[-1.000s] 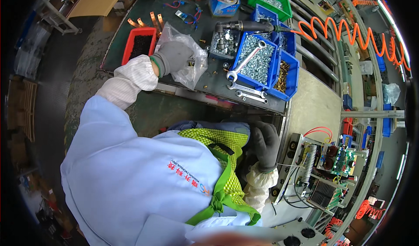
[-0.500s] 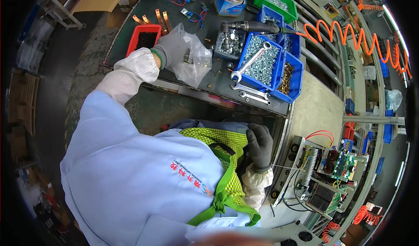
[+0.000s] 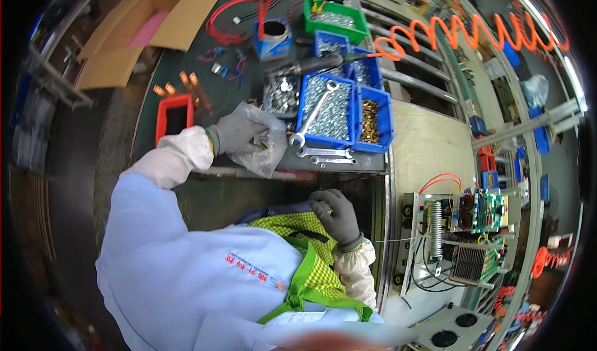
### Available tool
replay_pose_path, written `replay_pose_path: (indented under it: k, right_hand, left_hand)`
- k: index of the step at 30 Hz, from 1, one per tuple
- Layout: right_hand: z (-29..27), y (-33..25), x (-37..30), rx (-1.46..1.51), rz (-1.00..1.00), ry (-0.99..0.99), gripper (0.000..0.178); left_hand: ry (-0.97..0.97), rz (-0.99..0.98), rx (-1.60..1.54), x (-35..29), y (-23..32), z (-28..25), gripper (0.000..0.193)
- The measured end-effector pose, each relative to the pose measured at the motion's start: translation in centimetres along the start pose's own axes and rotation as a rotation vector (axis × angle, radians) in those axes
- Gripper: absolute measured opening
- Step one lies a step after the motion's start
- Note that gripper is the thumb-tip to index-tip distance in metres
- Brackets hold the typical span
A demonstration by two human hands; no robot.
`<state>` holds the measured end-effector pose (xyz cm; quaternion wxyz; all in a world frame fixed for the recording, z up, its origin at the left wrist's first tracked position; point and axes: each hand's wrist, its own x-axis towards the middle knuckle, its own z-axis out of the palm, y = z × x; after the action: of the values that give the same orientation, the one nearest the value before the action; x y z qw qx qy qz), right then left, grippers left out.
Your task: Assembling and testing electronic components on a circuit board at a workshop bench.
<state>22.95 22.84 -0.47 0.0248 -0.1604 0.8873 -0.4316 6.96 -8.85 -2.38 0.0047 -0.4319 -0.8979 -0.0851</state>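
Observation:
My left hand (image 3: 233,132), in a grey glove, reaches over the near edge of the dark workbench, its fingers bent inside a clear plastic bag (image 3: 267,155). Small yellowish pieces show faintly through the plastic; what the fingertips hold is hidden. My right hand (image 3: 339,217), gloved the same way, is by my lap beside the checkered green apron (image 3: 292,226). Its fingers are curled, and I cannot make out anything in them. Close to the bag is a clear container of metal fasteners (image 3: 283,96). A large wrench (image 3: 316,114) lies across a blue bin of silvery fasteners (image 3: 336,117).
A red bin (image 3: 163,117) and copper strips (image 3: 198,89) are left of the bag. Smaller wrenches (image 3: 329,154) lie near the bench edge. Behind are a power tool (image 3: 311,63) on an orange coiled hose (image 3: 429,33) and an open carton (image 3: 115,46). Circuit assemblies (image 3: 460,233) stand right.
The whole view has shifted, and the bench now appears lower and further left. My left hand stays at the bag, which has tilted slightly. The right hand remains curled by my lap.

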Motion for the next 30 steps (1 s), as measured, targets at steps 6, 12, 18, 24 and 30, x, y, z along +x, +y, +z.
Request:
replay_pose_path:
  k: [6, 12, 18, 24, 30]
  right_hand:
    - [-0.1, -1.1, -0.2, -0.017, -0.011, 0.017, 0.019]
    - [0.3, -0.5, -0.6, 0.006, -0.006, 0.002, 0.020]
    - [0.9, -0.7, -0.7, 0.022, -0.003, -0.011, 0.020]
    - [0.9, -0.5, -1.3, 0.035, 0.017, -0.015, 0.022]
    - [1.3, -0.4, -1.5, 0.045, 0.025, -0.012, 0.022]
  left_hand:
    - [-0.157, -0.175, 0.047, 0.0, -1.5, -3.4, 0.037]
    - [-0.635, -0.070, 0.210, 0.8, 0.1, -3.1, 0.026]
    - [-0.170, -0.260, -0.129, 0.7, -0.6, -1.6, 0.034]
    - [-0.335, -0.216, -0.141, 1.1, -1.2, -2.9, 0.042]
    - [-0.341, -0.329, -0.070, 1.7, 1.3, -1.8, 0.047]
